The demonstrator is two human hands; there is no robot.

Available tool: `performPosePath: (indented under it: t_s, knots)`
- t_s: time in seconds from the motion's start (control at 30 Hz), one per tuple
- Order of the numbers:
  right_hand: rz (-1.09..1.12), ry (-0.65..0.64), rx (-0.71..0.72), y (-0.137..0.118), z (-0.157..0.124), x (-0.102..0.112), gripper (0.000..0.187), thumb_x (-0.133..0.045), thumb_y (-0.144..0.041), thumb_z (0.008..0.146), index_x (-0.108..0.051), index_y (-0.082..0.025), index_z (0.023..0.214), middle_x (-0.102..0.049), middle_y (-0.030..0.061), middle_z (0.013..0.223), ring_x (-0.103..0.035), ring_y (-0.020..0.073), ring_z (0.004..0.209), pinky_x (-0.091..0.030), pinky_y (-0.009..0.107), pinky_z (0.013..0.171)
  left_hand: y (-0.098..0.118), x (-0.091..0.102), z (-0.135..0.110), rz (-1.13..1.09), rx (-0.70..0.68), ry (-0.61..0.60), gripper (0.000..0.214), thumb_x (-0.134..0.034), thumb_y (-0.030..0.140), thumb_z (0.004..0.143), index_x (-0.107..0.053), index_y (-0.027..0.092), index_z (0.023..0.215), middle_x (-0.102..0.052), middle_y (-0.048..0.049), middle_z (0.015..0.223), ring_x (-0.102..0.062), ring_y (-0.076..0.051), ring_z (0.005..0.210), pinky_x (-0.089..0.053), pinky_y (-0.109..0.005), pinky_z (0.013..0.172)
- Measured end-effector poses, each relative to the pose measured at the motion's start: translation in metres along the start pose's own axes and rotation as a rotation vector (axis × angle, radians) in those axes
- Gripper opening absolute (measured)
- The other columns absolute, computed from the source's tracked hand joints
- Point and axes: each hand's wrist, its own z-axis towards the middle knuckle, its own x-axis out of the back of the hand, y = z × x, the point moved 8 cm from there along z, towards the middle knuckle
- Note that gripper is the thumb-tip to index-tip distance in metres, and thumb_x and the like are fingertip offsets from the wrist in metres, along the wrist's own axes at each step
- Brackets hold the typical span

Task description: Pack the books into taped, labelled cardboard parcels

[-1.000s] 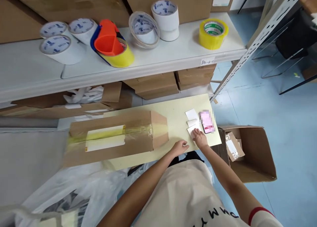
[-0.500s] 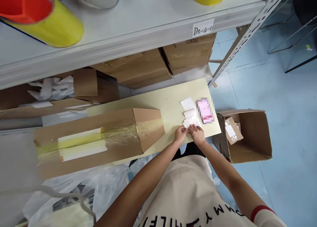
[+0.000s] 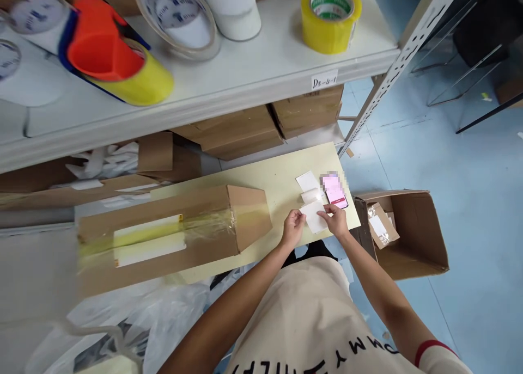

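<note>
My left hand [image 3: 293,226] pinches the left edge of a white paper label [image 3: 314,216]. Its right edge is between the fingers of my right hand [image 3: 335,219]. The label lies flat between both hands, just above the near edge of the pale yellow board [image 3: 281,172]. Beyond it are a curled white piece of paper [image 3: 311,195] and a flat white piece [image 3: 307,181]; they look like one folded strip, but I cannot tell if all are joined. A phone with a pink screen [image 3: 335,190] rests to the right, close to my right hand.
A long taped cardboard box [image 3: 208,221] lies on the board at left. An open carton [image 3: 417,227] stands on the floor at right. Above the board, a shelf [image 3: 245,72] holds yellow tape [image 3: 330,20], a tape dispenser [image 3: 110,53] and white rolls [image 3: 232,9].
My hands have moved apart, my right hand to the right, and the label between them now lies spread out. The camera view has shifted, showing more of the upper shelf.
</note>
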Motion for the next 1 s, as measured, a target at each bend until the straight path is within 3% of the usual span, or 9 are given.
performPosePath:
  t_s: [0.13, 0.23, 0.37, 0.47, 0.57, 0.73, 0.87, 1.0]
  knots:
    - [0.08, -0.027, 0.039, -0.013, 0.002, 0.0, 0.034, -0.06, -0.053, 0.082, -0.062, -0.022, 0.095, -0.069, 0.0034, 0.073, -0.062, 0.0208, 0.066, -0.048, 0.032, 0.062, 0.017, -0.002, 0.002, -0.085, -0.033, -0.017, 0.042, -0.074, 0.046, 0.07, -0.056, 0.02, 0.099, -0.068, -0.003, 0.088, -0.064, -0.015, 0.076, -0.051, -0.028, 0.071]
    - [0.032, -0.039, 0.099, -0.023, 0.0, 0.002, 0.025, -0.053, -0.048, 0.086, -0.057, -0.023, 0.086, -0.065, 0.0019, 0.07, -0.059, 0.0192, 0.062, -0.045, 0.03, 0.061, 0.023, -0.006, 0.002, -0.125, -0.06, -0.052, 0.048, -0.078, 0.046, 0.066, -0.059, 0.019, 0.101, -0.071, -0.0052, 0.093, -0.066, -0.017, 0.077, -0.051, -0.03, 0.071]
    - [-0.088, 0.075, 0.202, -0.04, -0.005, 0.019, 0.021, -0.052, -0.041, 0.087, -0.057, -0.023, 0.078, -0.065, 0.0082, 0.084, -0.06, 0.0243, 0.081, -0.047, 0.036, 0.073, 0.026, -0.009, -0.001, -0.039, -0.075, -0.105, 0.051, -0.08, 0.045, 0.062, -0.063, 0.017, 0.101, -0.072, -0.0072, 0.094, -0.067, -0.02, 0.082, -0.05, -0.033, 0.077]
    - [-0.124, 0.126, 0.252, -0.051, -0.009, 0.033, 0.018, -0.054, -0.038, 0.085, -0.056, -0.023, 0.076, -0.064, 0.0093, 0.085, -0.058, 0.0258, 0.085, -0.046, 0.038, 0.078, 0.033, -0.002, -0.005, 0.047, -0.113, -0.061, 0.054, -0.081, 0.042, 0.059, -0.064, 0.018, 0.104, -0.071, -0.011, 0.111, -0.066, -0.025, 0.102, -0.048, -0.036, 0.087]
    - [-0.062, 0.065, 0.172, -0.049, -0.01, 0.037, 0.019, -0.053, -0.041, 0.084, -0.054, -0.023, 0.076, -0.061, 0.0038, 0.072, -0.055, 0.021, 0.067, -0.043, 0.033, 0.067, 0.043, -0.001, -0.009, 0.062, -0.148, -0.051, 0.054, -0.08, 0.041, 0.06, -0.065, 0.018, 0.106, -0.07, -0.0128, 0.116, -0.063, -0.027, 0.112, -0.047, -0.038, 0.09]
    - [0.148, -0.007, 0.038, -0.041, -0.006, 0.036, 0.03, -0.064, -0.051, 0.074, -0.052, -0.023, 0.072, -0.054, -0.0021, 0.062, -0.046, 0.015, 0.057, -0.037, 0.028, 0.058, 0.056, -0.015, -0.014, -0.067, -0.168, -0.217, 0.038, -0.074, 0.048, 0.068, -0.067, 0.017, 0.091, -0.075, -0.0087, 0.093, -0.069, -0.022, 0.088, -0.053, -0.035, 0.082]
    - [0.35, -0.092, -0.11, -0.034, -0.002, 0.03, 0.039, -0.074, -0.053, 0.062, -0.049, -0.022, 0.067, -0.047, -0.0059, 0.057, -0.039, 0.0109, 0.054, -0.032, 0.025, 0.054, 0.058, -0.016, -0.013, -0.079, -0.187, -0.239, 0.032, -0.067, 0.049, 0.074, -0.068, 0.017, 0.079, -0.073, -0.0053, 0.078, -0.068, -0.02, 0.074, -0.055, -0.035, 0.076]
    - [0.397, -0.161, -0.184, -0.036, -0.004, 0.027, 0.044, -0.075, -0.055, 0.057, -0.045, -0.022, 0.061, -0.042, -0.0077, 0.052, -0.036, 0.0087, 0.049, -0.032, 0.025, 0.051, 0.06, -0.018, -0.01, -0.063, -0.235, -0.241, 0.026, -0.065, 0.04, 0.077, -0.069, 0.016, 0.086, -0.075, -0.0077, 0.088, -0.07, -0.021, 0.082, -0.055, -0.037, 0.082]
